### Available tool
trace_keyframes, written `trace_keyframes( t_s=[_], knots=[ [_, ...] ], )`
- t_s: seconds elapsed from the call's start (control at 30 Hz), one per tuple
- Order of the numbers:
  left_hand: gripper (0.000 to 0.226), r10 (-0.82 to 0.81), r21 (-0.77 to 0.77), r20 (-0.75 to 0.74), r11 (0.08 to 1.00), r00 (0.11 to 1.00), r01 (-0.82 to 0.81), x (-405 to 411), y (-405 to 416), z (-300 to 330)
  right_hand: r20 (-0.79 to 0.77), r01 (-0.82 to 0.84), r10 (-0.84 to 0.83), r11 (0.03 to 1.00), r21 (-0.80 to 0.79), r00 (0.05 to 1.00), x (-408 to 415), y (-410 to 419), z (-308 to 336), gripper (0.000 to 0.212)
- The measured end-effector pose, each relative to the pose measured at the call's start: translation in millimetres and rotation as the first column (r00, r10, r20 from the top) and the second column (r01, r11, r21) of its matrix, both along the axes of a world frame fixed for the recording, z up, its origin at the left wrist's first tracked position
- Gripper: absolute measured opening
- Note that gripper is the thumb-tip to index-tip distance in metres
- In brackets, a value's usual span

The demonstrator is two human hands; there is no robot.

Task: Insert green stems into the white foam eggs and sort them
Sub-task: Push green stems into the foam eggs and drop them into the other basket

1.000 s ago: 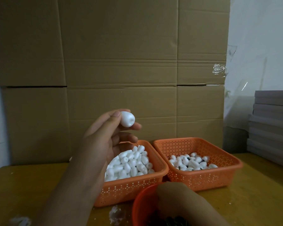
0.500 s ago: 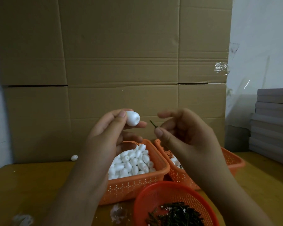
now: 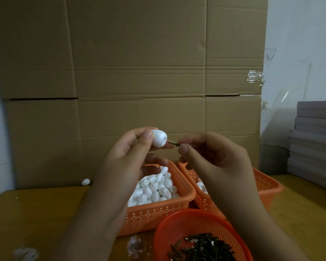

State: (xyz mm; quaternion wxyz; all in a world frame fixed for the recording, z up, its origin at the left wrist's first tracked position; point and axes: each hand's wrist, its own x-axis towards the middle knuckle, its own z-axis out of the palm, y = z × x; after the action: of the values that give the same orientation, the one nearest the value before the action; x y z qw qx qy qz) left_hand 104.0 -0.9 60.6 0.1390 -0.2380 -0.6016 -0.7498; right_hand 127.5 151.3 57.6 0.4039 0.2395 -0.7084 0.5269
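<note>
Fingertips of the left hand [image 3: 128, 147] are pinching a white foam egg [image 3: 159, 138]; at its 3 o'clock the right hand [image 3: 211, 155] is pinching a short green stem [image 3: 174, 143], tip just beside the egg. Below are sitting two orange rectangular mesh baskets [image 3: 158, 213] [image 3: 265, 187] of eggs and, at 5 o'clock, a round orange basket [image 3: 177, 223] of stems on the yellow table [image 3: 26, 213].

**A wooden table crowded with orange baskets**

The yellow-brown wooden table [image 3: 36, 210] carries two rectangular orange perforated baskets side by side: the left basket [image 3: 158, 213] heaped with white foam eggs, the right basket [image 3: 267, 187] partly hidden, with a few eggs showing. In front of them sits a round orange basket [image 3: 169, 228] of dark green stems. One stray foam egg [image 3: 85, 181] lies far left by the upright cardboard sheet [image 3: 139, 72]. White scraps [image 3: 136, 245] lie near the front edge. Stacked grey boards [image 3: 316, 140] rest at the right.
</note>
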Motion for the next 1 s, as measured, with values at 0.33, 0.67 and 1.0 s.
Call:
trace_keyframes(
  t_s=[0.33, 0.67, 1.0],
  knots=[
    [0.031, -0.061, -0.111, -0.052, 0.992, 0.997, 0.055, 2.2, 8.5, -3.1, -0.014, -0.052, 0.053, 0.998, 0.027, 0.999, 0.3, 2.2, 0.5, 0.017],
    [0.030, -0.082, -0.066, -0.068, 0.995, 0.994, 0.078, 3.6, 8.2, -2.8, 0.034, -0.181, 0.184, 0.980, -0.078, 0.982, 1.6, 3.6, 5.2, 0.015],
    [0.018, 0.035, -0.041, -0.091, 0.998, 0.995, -0.039, -1.4, 5.2, -2.8, 0.122, -0.063, 0.069, 0.997, -0.054, 0.990, -5.0, 1.9, -0.4, 0.009]
  ],
)
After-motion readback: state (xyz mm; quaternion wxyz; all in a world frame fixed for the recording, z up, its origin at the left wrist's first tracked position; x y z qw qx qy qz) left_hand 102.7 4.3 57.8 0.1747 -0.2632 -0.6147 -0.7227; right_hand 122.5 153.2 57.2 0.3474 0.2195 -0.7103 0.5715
